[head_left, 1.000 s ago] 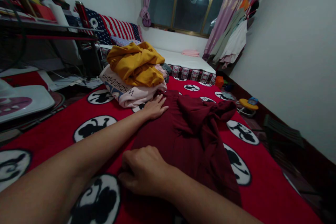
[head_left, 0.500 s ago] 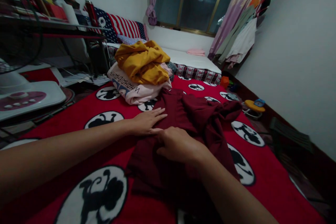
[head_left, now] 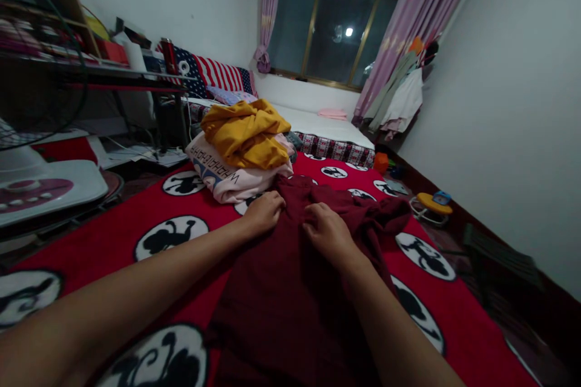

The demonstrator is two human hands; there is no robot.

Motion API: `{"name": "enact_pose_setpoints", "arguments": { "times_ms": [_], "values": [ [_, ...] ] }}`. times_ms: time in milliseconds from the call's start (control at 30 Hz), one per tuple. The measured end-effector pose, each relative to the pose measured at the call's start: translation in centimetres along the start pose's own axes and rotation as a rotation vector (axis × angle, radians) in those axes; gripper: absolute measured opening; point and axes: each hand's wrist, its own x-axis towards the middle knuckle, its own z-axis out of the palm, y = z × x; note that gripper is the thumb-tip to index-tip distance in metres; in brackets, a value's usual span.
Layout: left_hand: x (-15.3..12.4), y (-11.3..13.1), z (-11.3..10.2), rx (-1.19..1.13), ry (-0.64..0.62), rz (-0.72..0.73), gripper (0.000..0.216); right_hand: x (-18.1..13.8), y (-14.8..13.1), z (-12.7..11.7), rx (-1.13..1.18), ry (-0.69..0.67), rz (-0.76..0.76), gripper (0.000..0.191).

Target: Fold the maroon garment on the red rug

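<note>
A maroon garment (head_left: 290, 290) lies spread on the red blanket in front of me, flat on its left side and bunched on its right. At the garment's upper left edge, my left hand (head_left: 265, 211) has its fingers curled down and closed on the cloth. My right hand (head_left: 331, 233) rests on the middle of the garment, fingers bent and thumb a little apart, with no fold visible between them. Just beyond my left hand sits a pile: a mustard-yellow garment (head_left: 247, 133) crumpled on top of a pale pink printed garment (head_left: 227, 178).
The red blanket (head_left: 113, 272) with black-and-white round figures covers the surface. A white fan base (head_left: 54, 184) and a cluttered desk (head_left: 131, 72) stand at left. Behind is a bed with a white top (head_left: 313, 121). A yellow stool (head_left: 433, 202) stands at right.
My left hand has gone from lying flat to curled at the garment's edge. My right hand has moved up and right, away from the left, its fist loosening. The view has tilted upward.
</note>
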Motion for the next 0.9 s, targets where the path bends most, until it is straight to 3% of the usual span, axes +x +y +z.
{"name": "enact_pose_setpoints", "arguments": {
  "times_ms": [200, 333, 433, 533, 633, 767, 900],
  "values": [
    [-0.4, 2.5, 1.3, 0.104, 0.008, 0.022, 0.028, 0.5, 2.7, 0.6, -0.049, -0.009, 0.219, 0.028],
    [-1.2, 3.8, 2.3, 0.132, 0.022, 0.015, 0.032, 2.7, 1.8, 1.0, 0.014, 0.151, 0.068, 0.024],
    [-1.3, 3.9, 2.3, 0.157, 0.016, 0.013, 0.031, 6.2, 0.6, 1.5, -0.063, 0.199, -0.103, 0.036],
    [-1.4, 3.7, 2.1, 0.173, 0.019, -0.013, 0.033, 10.0, 0.4, 1.9, -0.242, 0.078, -0.114, 0.037],
    [-1.5, 3.6, 2.2, 0.156, 0.035, -0.072, 0.041, 12.2, 1.6, 2.0, -0.376, -0.075, 0.013, 0.033],
    [-1.5, 3.4, 3.1, 0.158, 0.036, -0.141, 0.054, 12.3, 3.8, 2.5, -0.406, 0.107, 0.145, 0.029],
    [-1.3, 3.3, 3.6, 0.175, 0.025, -0.166, 0.058, 11.6, 3.7, 3.4, -0.468, 0.183, 0.139, 0.023]
  ]
}}
